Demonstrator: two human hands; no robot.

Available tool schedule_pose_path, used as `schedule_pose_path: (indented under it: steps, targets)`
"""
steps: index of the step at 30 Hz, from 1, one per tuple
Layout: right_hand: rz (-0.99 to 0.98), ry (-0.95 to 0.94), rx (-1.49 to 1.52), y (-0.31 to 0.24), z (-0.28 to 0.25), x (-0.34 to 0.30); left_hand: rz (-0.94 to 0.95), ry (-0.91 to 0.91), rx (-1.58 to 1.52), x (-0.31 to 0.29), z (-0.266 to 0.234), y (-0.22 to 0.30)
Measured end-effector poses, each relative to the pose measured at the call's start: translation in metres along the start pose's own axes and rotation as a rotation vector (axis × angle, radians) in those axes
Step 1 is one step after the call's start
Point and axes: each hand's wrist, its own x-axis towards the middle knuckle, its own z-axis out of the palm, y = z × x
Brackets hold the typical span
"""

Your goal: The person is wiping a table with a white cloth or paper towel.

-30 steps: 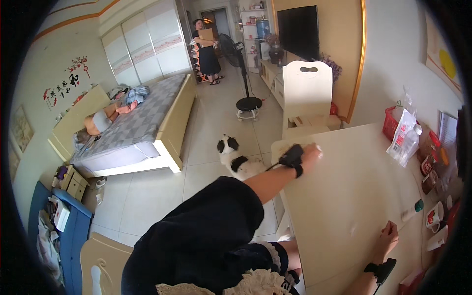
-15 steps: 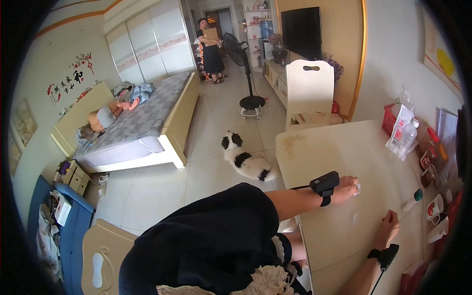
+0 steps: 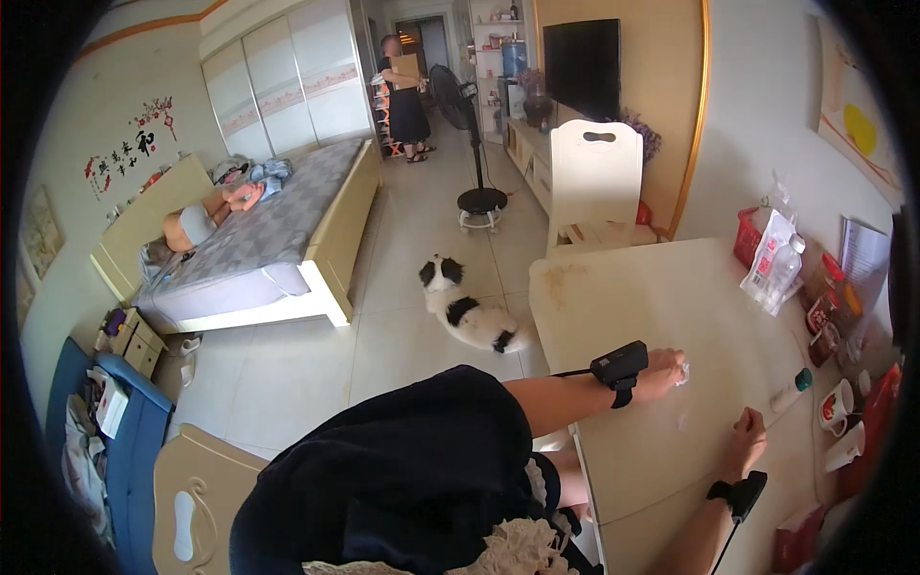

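Gripping a small white wad (image 3: 682, 374) in the closed left hand (image 3: 658, 375), down at the tabletop (image 3: 661, 287) — probably bunching it for control. Resting the right hand (image 3: 748, 444) nearby, half curled, with any contents impossible to tell — probably bracing the lean. Showing wallside: a red basket (image 3: 747, 240) with clear plastic at its rim; jars (image 3: 821, 312) and mugs (image 3: 836, 404), contents unclear.

Left of you a bed (image 3: 347, 225) with grey checked cover (image 3: 287, 206), person (image 3: 198, 224) lying on it, ahead of you a black pedestal fan (image 3: 476, 158), black-and-white dog (image 3: 470, 314) on floor tiles (image 3: 287, 383), flat-screen TV (image 3: 582, 69), cream slotted-back chair (image 3: 596, 182), standing person (image 3: 408, 113) holding cardboard box (image 3: 405, 67)
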Motion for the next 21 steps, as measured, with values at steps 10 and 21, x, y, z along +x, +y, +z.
schedule_pose_path:
  steps: [10, 21]
  targets:
    - [-0.173, 0.007, -0.102, -0.013, 0.005, -0.004, -0.047, -0.030, 0.032, 0.003, -0.007, 0.011]
    - [-0.174, -0.039, -0.145, -0.020, 0.001, -0.006, 0.021, -0.016, 0.074, 0.002, -0.015, 0.018]
